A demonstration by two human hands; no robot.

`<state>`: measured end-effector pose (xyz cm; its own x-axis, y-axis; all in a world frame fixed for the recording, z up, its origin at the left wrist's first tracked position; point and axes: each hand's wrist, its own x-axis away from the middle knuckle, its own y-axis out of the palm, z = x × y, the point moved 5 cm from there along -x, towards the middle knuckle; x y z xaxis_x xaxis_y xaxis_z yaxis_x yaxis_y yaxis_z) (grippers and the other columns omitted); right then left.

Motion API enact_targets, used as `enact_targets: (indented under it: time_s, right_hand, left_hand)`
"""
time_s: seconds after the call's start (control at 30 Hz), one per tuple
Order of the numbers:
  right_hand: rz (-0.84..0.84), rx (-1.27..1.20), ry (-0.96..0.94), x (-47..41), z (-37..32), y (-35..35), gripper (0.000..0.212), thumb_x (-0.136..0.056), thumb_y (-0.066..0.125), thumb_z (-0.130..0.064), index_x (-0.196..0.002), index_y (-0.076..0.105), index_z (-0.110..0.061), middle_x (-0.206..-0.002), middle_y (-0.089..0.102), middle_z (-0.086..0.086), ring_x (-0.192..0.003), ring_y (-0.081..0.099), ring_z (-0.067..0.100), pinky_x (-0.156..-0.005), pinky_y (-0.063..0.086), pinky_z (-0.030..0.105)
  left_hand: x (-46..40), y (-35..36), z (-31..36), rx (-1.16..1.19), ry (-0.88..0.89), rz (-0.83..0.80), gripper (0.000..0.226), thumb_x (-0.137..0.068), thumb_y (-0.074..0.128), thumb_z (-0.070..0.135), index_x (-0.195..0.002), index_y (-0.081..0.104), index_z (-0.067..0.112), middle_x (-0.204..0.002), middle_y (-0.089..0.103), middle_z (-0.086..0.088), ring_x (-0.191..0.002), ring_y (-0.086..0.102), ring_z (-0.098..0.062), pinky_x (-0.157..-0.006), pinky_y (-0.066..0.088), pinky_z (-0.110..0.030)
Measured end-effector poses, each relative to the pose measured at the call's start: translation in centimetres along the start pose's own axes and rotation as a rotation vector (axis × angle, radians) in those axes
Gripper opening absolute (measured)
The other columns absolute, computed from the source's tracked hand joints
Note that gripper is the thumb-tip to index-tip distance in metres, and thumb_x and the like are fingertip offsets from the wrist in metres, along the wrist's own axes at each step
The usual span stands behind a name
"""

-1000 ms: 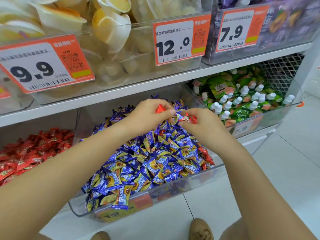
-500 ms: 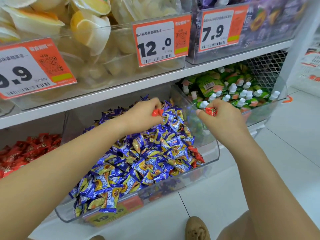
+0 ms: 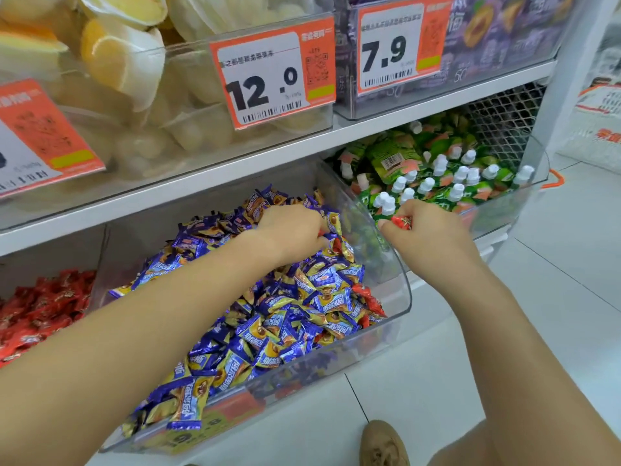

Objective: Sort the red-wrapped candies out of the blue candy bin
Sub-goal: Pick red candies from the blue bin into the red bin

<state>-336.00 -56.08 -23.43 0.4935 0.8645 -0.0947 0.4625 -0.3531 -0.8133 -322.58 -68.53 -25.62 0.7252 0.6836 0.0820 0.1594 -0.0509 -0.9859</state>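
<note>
A clear bin (image 3: pixel 401 297) on the lower shelf is heaped with blue-wrapped candies (image 3: pixel 268 317). My left hand (image 3: pixel 292 230) is down on the back of the pile, fingers curled, with a sliver of a red-wrapped candy (image 3: pixel 321 234) showing at its fingertips. My right hand (image 3: pixel 430 233) is just outside the bin's right wall and pinches red-wrapped candies (image 3: pixel 401 222). More red candies (image 3: pixel 369 297) lie among the blue ones near the bin's right side. A bin of red candies (image 3: pixel 40 307) stands to the left.
A clear bin of green pouches with white caps (image 3: pixel 437 176) sits right of the blue bin, close behind my right hand. The upper shelf (image 3: pixel 302 146) carries bins with orange price tags (image 3: pixel 275 75). White floor tiles and my shoe (image 3: pixel 383 445) are below.
My right hand has moved right, out over the bin's wall, still holding its red candies. My left hand has dropped lower onto the candy pile, hiding most of its red candy.
</note>
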Motion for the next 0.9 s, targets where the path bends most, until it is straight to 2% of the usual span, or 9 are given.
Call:
enact_targets:
  time_s: [0.07,0.17,0.27,0.43,0.53,0.67,0.7,0.83,0.9]
  right_hand:
    - [0.02,0.023,-0.007,-0.1,-0.3,0.1,0.026,-0.092,0.05,-0.04,-0.078,0.047,-0.019,-0.069,0.05,0.002,-0.078,0.051,0.029,-0.063,0.038,0.034]
    - [0.054,0.039,-0.016,-0.1,-0.6,0.1,0.022,-0.093,0.049,-0.038,-0.093,0.052,-0.017,-0.08,0.056,0.006,-0.081,0.052,0.029,-0.063,0.038,0.033]
    - [0.067,0.051,-0.018,-0.1,-0.8,0.2,0.024,-0.093,0.048,-0.036,-0.098,0.055,-0.014,-0.086,0.059,0.009,-0.082,0.05,0.03,-0.064,0.037,0.033]
    - [0.072,0.047,-0.018,-0.1,-1.1,0.3,0.025,-0.092,0.047,-0.035,-0.103,0.056,-0.014,-0.09,0.061,0.01,-0.084,0.051,0.031,-0.065,0.037,0.033]
    - [0.061,0.04,-0.01,-0.1,-1.0,0.3,0.027,-0.093,0.047,-0.036,-0.106,0.056,-0.014,-0.092,0.062,0.01,-0.087,0.053,0.031,-0.065,0.039,0.033]
    - [0.043,0.044,-0.004,0.1,-1.1,0.1,0.027,-0.094,0.047,-0.038,-0.104,0.055,-0.014,-0.087,0.059,0.009,-0.081,0.049,0.029,-0.064,0.037,0.033]
    - [0.039,0.043,-0.004,0.2,-1.0,0.1,0.028,-0.094,0.047,-0.038,-0.104,0.055,-0.013,-0.086,0.059,0.009,-0.081,0.049,0.029,-0.064,0.037,0.033]
    - [0.029,0.041,-0.01,0.3,-1.1,0.0,0.029,-0.095,0.046,-0.039,-0.107,0.055,-0.014,-0.083,0.057,0.007,-0.082,0.05,0.029,-0.064,0.037,0.033]
    - [0.028,0.041,-0.02,0.4,-1.4,0.0,0.029,-0.094,0.047,-0.039,-0.108,0.055,-0.015,-0.083,0.057,0.006,-0.085,0.053,0.03,-0.065,0.04,0.034]
  left_hand:
    - [-0.5,0.3,0.8,-0.013,0.001,0.037,0.035,-0.093,0.05,0.048,-0.112,0.068,0.025,-0.1,0.069,-0.001,-0.094,0.064,-0.025,-0.066,0.049,-0.032]
    - [-1.3,1.1,2.0,-0.033,-0.017,-0.003,0.036,-0.09,0.056,0.043,-0.114,0.065,0.019,-0.104,0.066,-0.003,-0.096,0.062,-0.027,-0.061,0.041,-0.031]
    - [-1.6,1.9,2.9,-0.039,-0.029,-0.047,0.028,-0.091,0.056,0.035,-0.105,0.06,0.012,-0.085,0.056,-0.002,-0.093,0.06,-0.027,-0.062,0.037,-0.033]
    - [-2.2,2.6,3.4,-0.09,-0.033,-0.215,0.047,-0.087,0.061,0.048,-0.118,0.055,0.013,-0.087,0.053,-0.001,-0.084,0.055,-0.024,-0.065,0.041,-0.033]
    - [-2.4,2.7,3.8,-0.102,-0.015,-0.217,0.034,-0.089,0.06,0.038,-0.111,0.06,0.012,-0.077,0.049,0.001,-0.079,0.052,-0.023,-0.064,0.04,-0.031]
    - [-1.3,2.6,3.3,0.002,0.038,-0.116,0.034,-0.09,0.056,0.033,-0.122,0.059,0.025,-0.097,0.062,0.0,-0.095,0.059,-0.024,-0.063,0.038,-0.03]
    - [-0.9,2.4,2.9,0.065,0.041,-0.109,0.033,-0.09,0.055,0.035,-0.122,0.059,0.027,-0.095,0.061,0.001,-0.096,0.059,-0.023,-0.063,0.037,-0.029]
    - [1.3,0.3,1.1,0.28,0.053,-0.105,0.031,-0.093,0.053,0.043,-0.118,0.061,0.026,-0.072,0.048,0.011,-0.075,0.051,-0.015,-0.062,0.036,-0.028]
    - [2.4,-0.7,0.1,0.319,0.054,-0.109,0.028,-0.093,0.053,0.045,-0.112,0.063,0.026,-0.07,0.059,0.008,-0.07,0.057,-0.012,-0.064,0.044,-0.029]
